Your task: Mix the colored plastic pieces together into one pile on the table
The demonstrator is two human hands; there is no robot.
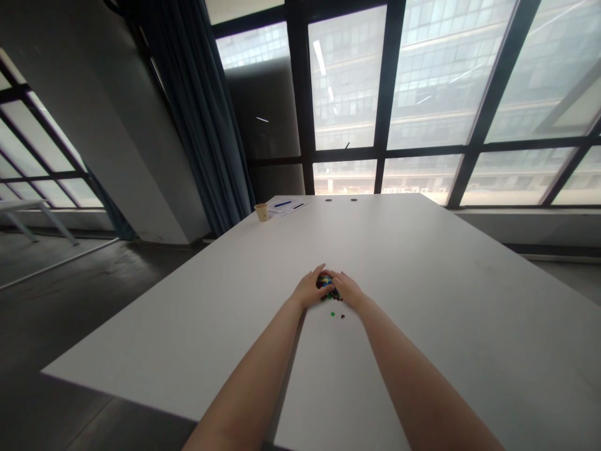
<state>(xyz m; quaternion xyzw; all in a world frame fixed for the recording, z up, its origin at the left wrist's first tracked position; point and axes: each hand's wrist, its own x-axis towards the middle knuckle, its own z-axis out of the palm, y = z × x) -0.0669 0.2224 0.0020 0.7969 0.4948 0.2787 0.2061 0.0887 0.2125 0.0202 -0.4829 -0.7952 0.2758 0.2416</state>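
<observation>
Hands cupped around small coloured pieces (327, 287) — left hand (308, 290), right hand (348, 290), fingers curled together, white table (422, 300).

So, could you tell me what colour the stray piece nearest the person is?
Green piece, in the head view.

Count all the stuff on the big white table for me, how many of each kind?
Heap of small coloured pieces, cupped between left hand and right hand: 1
Loose pieces beside the heap: 2, one green, one dark
Paper cup: 1
Pens: 2
Paper sheets: count unclear
Total: 6, sheets excluded
</observation>
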